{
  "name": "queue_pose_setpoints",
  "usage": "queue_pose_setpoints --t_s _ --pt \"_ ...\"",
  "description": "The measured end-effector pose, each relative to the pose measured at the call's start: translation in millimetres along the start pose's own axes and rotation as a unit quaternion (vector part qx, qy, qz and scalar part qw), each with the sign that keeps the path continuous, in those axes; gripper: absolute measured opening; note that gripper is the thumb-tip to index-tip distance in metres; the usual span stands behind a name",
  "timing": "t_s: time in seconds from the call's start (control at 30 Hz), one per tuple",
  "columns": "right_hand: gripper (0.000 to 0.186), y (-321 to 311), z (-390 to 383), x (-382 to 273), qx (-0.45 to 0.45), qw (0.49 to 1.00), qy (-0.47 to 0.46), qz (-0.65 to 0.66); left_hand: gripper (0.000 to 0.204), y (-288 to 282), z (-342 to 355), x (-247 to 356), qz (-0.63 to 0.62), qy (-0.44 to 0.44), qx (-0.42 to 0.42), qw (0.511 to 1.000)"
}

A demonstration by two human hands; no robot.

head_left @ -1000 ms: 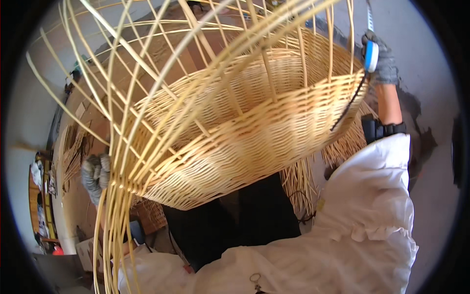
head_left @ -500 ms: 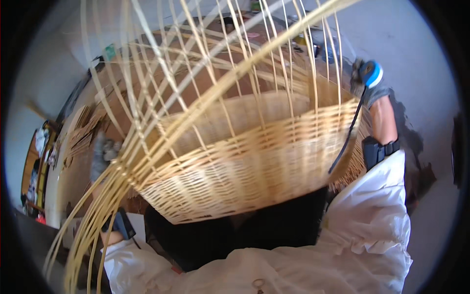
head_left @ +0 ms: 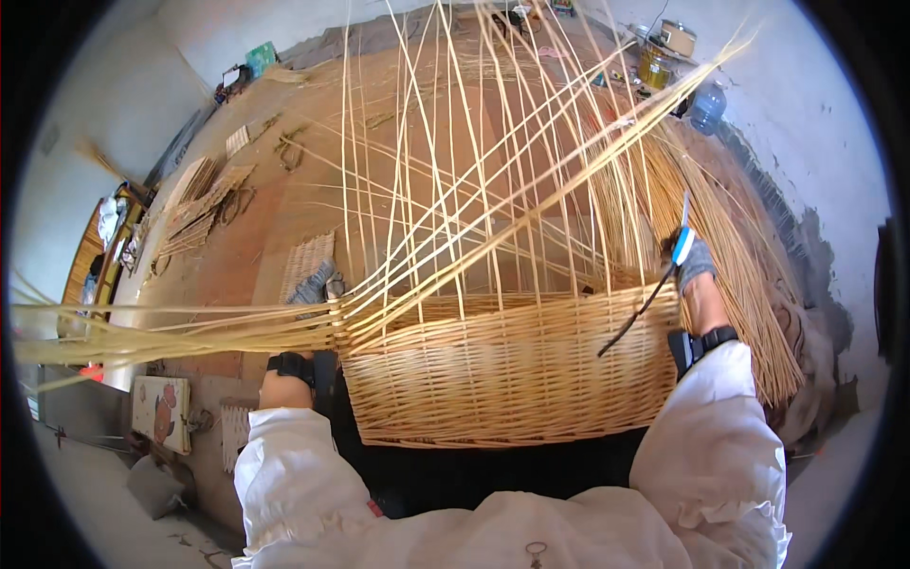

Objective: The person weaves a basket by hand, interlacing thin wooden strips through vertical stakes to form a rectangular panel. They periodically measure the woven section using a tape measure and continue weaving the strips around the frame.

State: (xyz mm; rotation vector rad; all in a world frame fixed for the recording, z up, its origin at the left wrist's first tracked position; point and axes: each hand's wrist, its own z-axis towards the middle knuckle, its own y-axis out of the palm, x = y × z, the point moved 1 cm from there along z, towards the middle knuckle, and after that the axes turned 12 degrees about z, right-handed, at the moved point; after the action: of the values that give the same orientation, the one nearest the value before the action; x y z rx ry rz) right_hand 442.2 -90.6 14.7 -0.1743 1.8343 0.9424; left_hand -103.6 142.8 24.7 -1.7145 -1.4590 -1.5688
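You are in a basket-weaving workshop, a rough working room with plain pale walls [head_left: 123, 85] and a bare earthen floor [head_left: 284, 218]. A half-woven wicker basket [head_left: 502, 370] sits before you, its long uprights unwoven. A big bundle of cane rods [head_left: 720, 256] lies along the right wall, and more loose strands fan out to your left. Flat woven mats [head_left: 308, 261] and panels [head_left: 199, 204] lie scattered on the floor. In the far corner stand a tin pot [head_left: 677, 36] and a large water bottle [head_left: 708, 106].
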Motion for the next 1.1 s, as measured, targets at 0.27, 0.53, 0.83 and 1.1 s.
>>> queue_pose_setpoints --t_s 0.27,0.53,0.83,1.1 --pt "0.013 -12.5 -26.7 -6.4 0.029 0.979 -0.199 -0.025 0.026 34.7 -2.7 17.5 0.139 0.078 0.077 0.984" --pt "0.023 114.9 -152.3 -2.8 -0.360 0.787 0.120 -0.486 0.031 -34.9 16.2 19.1 0.103 0.002 0.035 0.994" --pt "0.035 233.3 -90.8 78.0 -0.512 0.505 0.131 -0.682 0.029 -19.0 1.3 21.9 0.163 0.003 0.033 0.986" --pt "0.028 247.3 -91.0 54.0 -0.437 0.420 0.039 -0.795 0.011 27.1 -12.0 20.1 0.147 0.144 0.168 0.964"
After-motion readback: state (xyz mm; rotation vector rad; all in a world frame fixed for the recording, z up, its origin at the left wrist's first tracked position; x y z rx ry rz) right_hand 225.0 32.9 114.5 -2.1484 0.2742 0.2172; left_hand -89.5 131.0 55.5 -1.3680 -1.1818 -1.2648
